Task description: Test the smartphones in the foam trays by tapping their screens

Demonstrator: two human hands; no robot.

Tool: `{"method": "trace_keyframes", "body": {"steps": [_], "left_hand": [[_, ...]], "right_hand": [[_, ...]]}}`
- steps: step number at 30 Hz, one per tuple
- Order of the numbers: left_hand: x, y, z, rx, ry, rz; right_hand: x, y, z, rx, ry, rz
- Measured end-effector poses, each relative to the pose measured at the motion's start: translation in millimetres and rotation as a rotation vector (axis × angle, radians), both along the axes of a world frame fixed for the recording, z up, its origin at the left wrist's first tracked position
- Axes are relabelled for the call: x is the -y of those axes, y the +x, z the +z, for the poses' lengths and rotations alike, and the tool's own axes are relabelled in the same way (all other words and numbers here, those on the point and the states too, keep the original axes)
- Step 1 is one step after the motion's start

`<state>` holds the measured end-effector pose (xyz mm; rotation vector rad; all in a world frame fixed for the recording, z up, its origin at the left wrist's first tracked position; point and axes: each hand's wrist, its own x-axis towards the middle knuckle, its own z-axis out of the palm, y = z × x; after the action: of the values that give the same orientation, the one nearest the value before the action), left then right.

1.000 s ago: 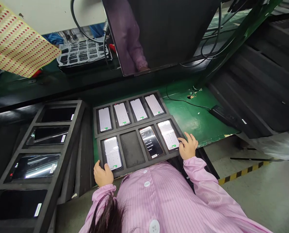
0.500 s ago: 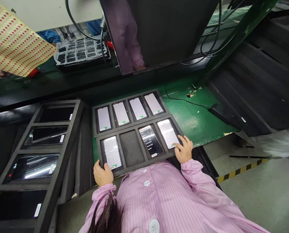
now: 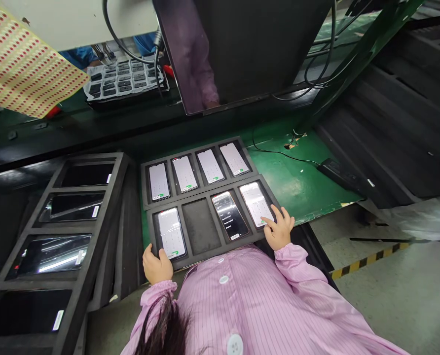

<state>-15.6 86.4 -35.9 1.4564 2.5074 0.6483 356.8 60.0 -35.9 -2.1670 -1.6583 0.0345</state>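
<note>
A black foam tray (image 3: 200,256) lies in front of me, with a second black foam tray (image 3: 212,186) just behind it. My left hand (image 3: 158,265) grips the near tray's left front corner, thumb on top. Close by is a smartphone (image 3: 171,231) showing a white keypad screen. My right hand (image 3: 279,229) is open, its fingers apart, with the index fingertip at the lower screen of the rightmost smartphone (image 3: 256,199). Next to that one, a smartphone (image 3: 230,214) shows a dark menu. One slot (image 3: 201,224) between the phones is bare. Several lit smartphones (image 3: 210,165) fill the far tray.
On the left, stacked foam trays (image 3: 114,231) hold several phones with dark screens. A large monitor (image 3: 242,49) stands behind. At right are a black adapter (image 3: 338,175) with a cable and black foam stacks (image 3: 397,118). A red-dotted yellow sheet (image 3: 23,64) hangs upper left.
My right index fingertip has shifted slightly up and left on the rightmost phone's screen. My left hand stays at the tray corner.
</note>
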Motion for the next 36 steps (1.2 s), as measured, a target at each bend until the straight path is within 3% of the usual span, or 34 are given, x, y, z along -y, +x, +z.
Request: {"method": "trace_keyframes", "body": {"steps": [6,14,19,26,32,36], "left_hand": [[0,1,2.7,0.010,-0.010,0.006],[-1,1,3.2,0.016,-0.038,0.010],[0,2,3.7,0.015,-0.015,0.011],[0,1,3.2,0.008,-0.015,0.011],[1,1,1.6,0.006,-0.008,0.010],[3,-3,-0.3,0.033,-0.016,0.015]], "right_hand": [[1,8,-4.2,0.035,0.020,-0.150],[1,1,-2.1,-0.006,0.006,0.058],[0,-2,-0.2,-0.023,-0.014,0.076],[0,4,-7.6,-0.092,0.115,-0.047],[-7,15,-21.3,-0.204,0.108,-0.259],[-11,24,-22.0,-0.236,0.112,-0.292]]}}
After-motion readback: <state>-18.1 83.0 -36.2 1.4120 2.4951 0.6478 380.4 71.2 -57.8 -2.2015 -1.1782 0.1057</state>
